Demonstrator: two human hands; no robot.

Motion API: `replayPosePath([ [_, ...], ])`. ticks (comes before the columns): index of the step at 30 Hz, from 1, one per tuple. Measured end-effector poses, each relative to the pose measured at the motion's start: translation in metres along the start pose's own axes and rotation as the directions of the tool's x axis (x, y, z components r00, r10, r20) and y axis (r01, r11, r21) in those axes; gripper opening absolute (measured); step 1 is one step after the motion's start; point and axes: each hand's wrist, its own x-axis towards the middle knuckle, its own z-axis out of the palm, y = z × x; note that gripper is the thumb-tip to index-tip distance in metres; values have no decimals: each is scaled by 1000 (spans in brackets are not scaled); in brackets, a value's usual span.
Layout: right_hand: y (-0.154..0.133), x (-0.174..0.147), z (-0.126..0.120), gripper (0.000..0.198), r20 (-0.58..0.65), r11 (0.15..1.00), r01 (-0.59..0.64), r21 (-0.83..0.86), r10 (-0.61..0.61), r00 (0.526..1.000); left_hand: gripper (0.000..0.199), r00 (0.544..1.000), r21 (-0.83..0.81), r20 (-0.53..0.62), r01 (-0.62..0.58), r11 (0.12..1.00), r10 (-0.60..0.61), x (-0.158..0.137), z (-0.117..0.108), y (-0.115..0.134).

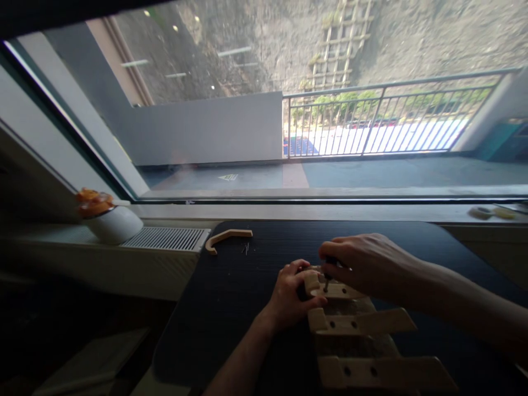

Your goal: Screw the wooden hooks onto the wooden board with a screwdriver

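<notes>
A wooden rack (358,341) lies on the dark table, with several pale hook-like pieces set across a board. Dark round holes or screw heads show in these pieces. My left hand (291,291) grips the far left end of the rack, its thumb and fingers around the farthest piece. In my right hand (365,261) is a screwdriver (327,283) with a dark handle, held nearly upright. Its tip meets the farthest piece at a hole; the screw itself is too small to make out. My right fingers partly hide the handle.
On the dark table (198,313), a loose curved wooden hook (229,235) lies at the far left beside several small screws (246,249). A white pot-like object (113,223) with an orange top stands on the radiator (169,238). Behind is a large window.
</notes>
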Motion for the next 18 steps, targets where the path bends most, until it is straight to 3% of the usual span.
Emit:
replayPosePath([
  [5,-5,3,-7,13,160,991,116,-62,-104,982,53,1000,0,13,6,1000,-6,1,0,-1],
  [7,-4,7,-1,14,133,990,89,-109,-75,988,52,1000,6,16,14,1000,-15,1,-1,-1],
  [12,-2,12,11,37,10,971,-107,-216,112,994,51,1000,2,10,2,1000,-2,0,0,-2],
  [15,-3,10,7,38,10,975,-117,-190,121,993,50,1000,8,9,13,1000,-14,-1,0,0],
  [18,-4,5,-1,24,25,995,-40,-88,43,999,49,1000,12,8,21,1000,-21,-1,0,1],
])
